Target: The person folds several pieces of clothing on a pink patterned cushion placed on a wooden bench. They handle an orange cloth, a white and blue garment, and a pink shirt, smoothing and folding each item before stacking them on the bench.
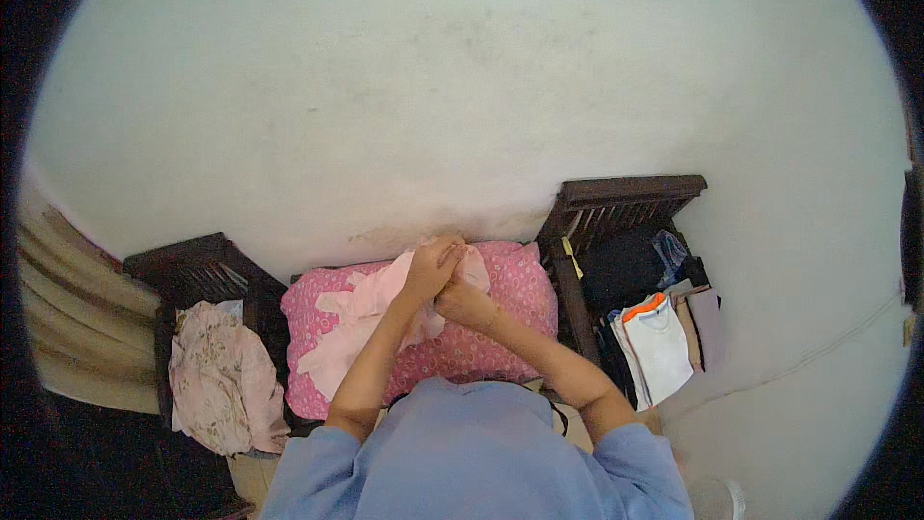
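Observation:
A pale pink garment with ruffled edges is spread across a bright pink printed cushion in front of me. My left hand grips the garment near its upper right end, fingers bent over the cloth. Right beside it and slightly lower, my right hand is closed on the same garment. The two hands meet, and the cloth between them is mostly hidden. Part of the garment shows to the right of the fingers, and the rest trails down to the left.
Dark slatted wooden chairs flank the cushion. A crumpled floral cloth lies on the left chair. The right chair holds folded clothes, including a white shirt. Behind rises a pale wall; a beige curtain hangs at left.

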Tool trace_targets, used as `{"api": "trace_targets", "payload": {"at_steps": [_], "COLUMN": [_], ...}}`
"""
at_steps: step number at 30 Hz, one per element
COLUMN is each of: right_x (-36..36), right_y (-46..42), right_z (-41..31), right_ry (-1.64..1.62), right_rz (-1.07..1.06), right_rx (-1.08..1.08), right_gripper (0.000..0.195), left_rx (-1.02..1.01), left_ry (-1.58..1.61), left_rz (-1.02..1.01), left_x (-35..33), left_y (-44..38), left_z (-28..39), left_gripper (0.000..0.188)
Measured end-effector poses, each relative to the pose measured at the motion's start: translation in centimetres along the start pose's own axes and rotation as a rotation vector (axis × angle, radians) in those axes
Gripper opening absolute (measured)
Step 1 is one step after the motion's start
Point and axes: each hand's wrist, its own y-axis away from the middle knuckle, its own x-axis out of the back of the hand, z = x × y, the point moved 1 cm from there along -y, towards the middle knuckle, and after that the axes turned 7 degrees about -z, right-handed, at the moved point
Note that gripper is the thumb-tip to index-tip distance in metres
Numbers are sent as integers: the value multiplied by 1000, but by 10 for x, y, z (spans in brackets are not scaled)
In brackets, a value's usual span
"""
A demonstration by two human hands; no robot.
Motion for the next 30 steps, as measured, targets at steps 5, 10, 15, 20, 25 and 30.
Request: {"api": "trace_targets", "payload": {"at_steps": [5, 10, 15, 20, 25, 30], "right_x": [-115, -120, -126, -147, -146, -140], "right_y": [-10, -13, -10, 4, 9, 7], "right_z": [35, 29, 12, 16, 16, 11], "right_ry": [-727, -1198, -1296, -1391, -1561, -1823], "right_rz": [106, 93, 92, 94, -4, -179], "right_rx": [-42, -169, -194, -89, 222, 509], "right_gripper": [32, 33, 34, 36, 37, 39], "left_rx": [-56, 88, 109, 307, 231, 563], "left_ry": [-5, -46, -65, 162, -601, -521], "left_rz": [-30, -41, 65, 285, 319, 80], "left_x": [-30, -61, -88, -83, -47, -57], "left_y": [-7, 4, 29, 50, 116, 151], "left_z": [6, 9, -6, -4, -44, -56], "left_gripper": [15, 17, 20, 24, 39, 31]}}
